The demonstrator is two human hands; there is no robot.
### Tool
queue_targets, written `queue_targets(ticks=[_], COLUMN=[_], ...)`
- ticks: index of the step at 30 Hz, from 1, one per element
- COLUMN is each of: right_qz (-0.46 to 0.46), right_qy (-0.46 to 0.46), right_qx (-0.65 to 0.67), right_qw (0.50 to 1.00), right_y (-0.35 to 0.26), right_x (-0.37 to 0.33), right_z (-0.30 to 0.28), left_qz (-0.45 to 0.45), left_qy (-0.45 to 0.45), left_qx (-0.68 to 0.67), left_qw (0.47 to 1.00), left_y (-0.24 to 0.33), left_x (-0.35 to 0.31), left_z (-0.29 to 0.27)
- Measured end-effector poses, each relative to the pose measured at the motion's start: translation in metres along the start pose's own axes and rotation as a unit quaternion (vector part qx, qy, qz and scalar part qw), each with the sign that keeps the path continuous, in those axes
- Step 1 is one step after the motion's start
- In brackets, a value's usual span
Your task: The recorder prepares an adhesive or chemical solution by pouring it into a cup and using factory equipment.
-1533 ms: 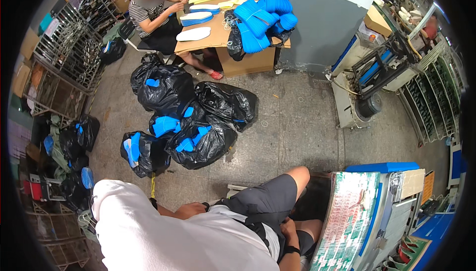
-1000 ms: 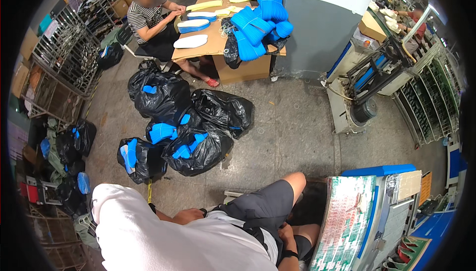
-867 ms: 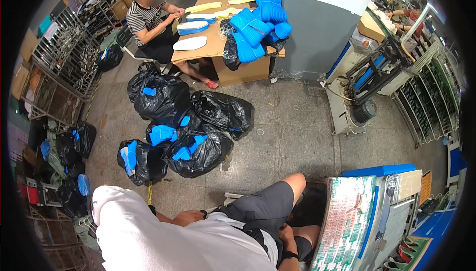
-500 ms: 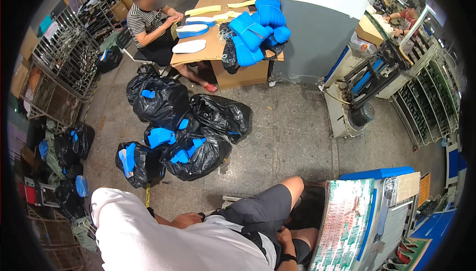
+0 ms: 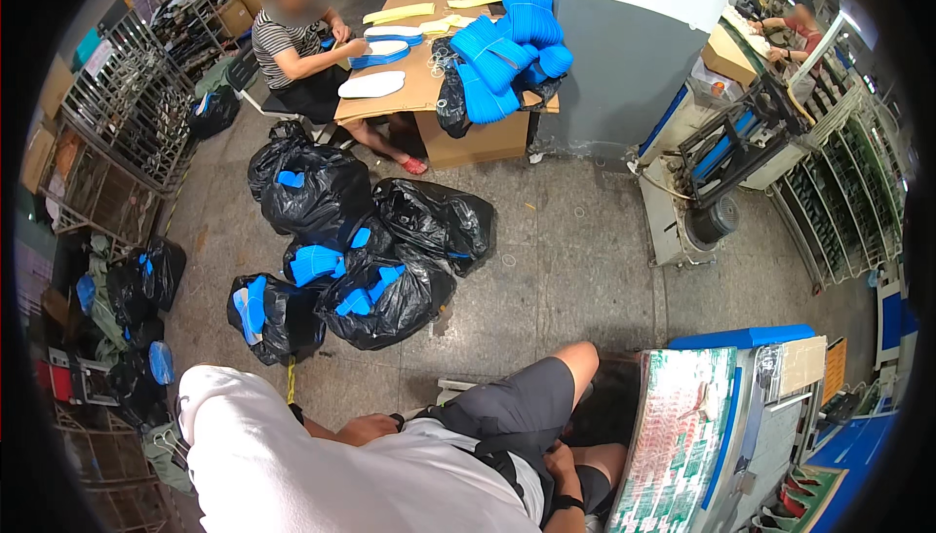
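Note:
My left hand rests beside my hip, next to the dark waist of my shorts. A small black thing shows at its fingertips, and I cannot make out whether it is held. My right hand, with a black band on the wrist, lies in my lap against the shorts; its fingers are mostly hidden. Ahead on the floor stand several black plastic bags with bundles of blue strips showing at their openings. To my right is a stack wrapped in printed film.
A person in a striped shirt sits at a cardboard-topped table with white insole-shaped pieces and blue bundles. A grey and white pillar, a machine and racks stand around. Another person works far right.
The seated person's hands have lowered from near the chest toward the blue and white stack on the table. The view has shifted slightly; my own hands stay about where they were.

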State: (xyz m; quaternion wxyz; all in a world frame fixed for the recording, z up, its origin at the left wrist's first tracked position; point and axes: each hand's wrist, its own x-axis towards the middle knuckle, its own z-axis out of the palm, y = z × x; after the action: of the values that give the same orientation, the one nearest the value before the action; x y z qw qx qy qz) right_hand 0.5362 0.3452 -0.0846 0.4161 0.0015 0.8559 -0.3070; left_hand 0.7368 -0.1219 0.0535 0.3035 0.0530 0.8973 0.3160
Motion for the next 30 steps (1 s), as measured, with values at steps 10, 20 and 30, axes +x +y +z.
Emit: queue_targets(ticks=[10, 20, 30], right_qz=[-0.006, 0.004, 0.018], right_qy=[0.006, 0.005, 0.027], right_qx=[0.021, 0.001, 0.011], right_qw=[1.000, 1.000, 0.999], right_y=[-0.019, -0.013, -0.009], right_x=[-0.010, -0.009, -0.006], right_z=[-0.007, -0.005, 0.000], left_qz=[0.018, 0.017, 0.014], left_qy=[0.023, 0.028, 0.031], left_qx=[-0.003, -0.021, -0.027], left_qw=[1.000, 0.999, 0.999], left_y=[-0.017, -0.015, -0.009], left_x=[-0.001, -0.002, -0.002], left_z=[0.017, 0.015, 0.010])
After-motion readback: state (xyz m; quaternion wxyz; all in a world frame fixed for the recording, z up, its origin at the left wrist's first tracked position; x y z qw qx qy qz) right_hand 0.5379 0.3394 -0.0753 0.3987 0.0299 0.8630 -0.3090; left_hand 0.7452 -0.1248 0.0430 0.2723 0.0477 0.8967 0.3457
